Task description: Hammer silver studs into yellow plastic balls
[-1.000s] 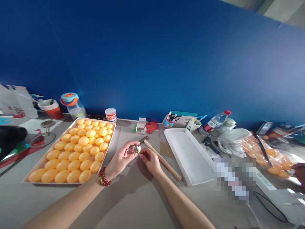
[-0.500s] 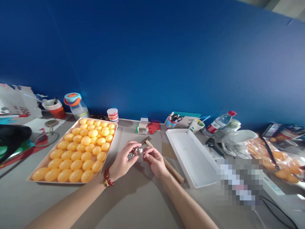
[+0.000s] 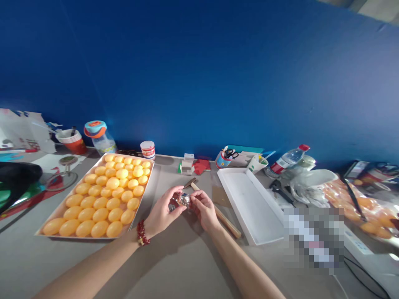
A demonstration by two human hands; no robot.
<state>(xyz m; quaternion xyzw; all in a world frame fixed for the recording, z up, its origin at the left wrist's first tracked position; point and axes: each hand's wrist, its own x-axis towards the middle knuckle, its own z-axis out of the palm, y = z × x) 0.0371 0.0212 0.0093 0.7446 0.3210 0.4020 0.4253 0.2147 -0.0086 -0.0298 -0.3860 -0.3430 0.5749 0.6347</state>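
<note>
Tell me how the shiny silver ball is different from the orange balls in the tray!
The silver ball glints like foil; the orange balls look smooth and plain. The silver ball is in the left hand, with the right hand up against it; the orange balls sit in the tray. Both are roundish.

Both hands (image 3: 162, 212) (image 3: 205, 211) curled, close together

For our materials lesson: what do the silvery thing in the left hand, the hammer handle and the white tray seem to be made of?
Silvery thing: probably foil, bright with broken glints.
Hammer handle: likely wood, tan and matt.
White tray: perhaps plastic, smooth and pale; coated card is possible.
</note>
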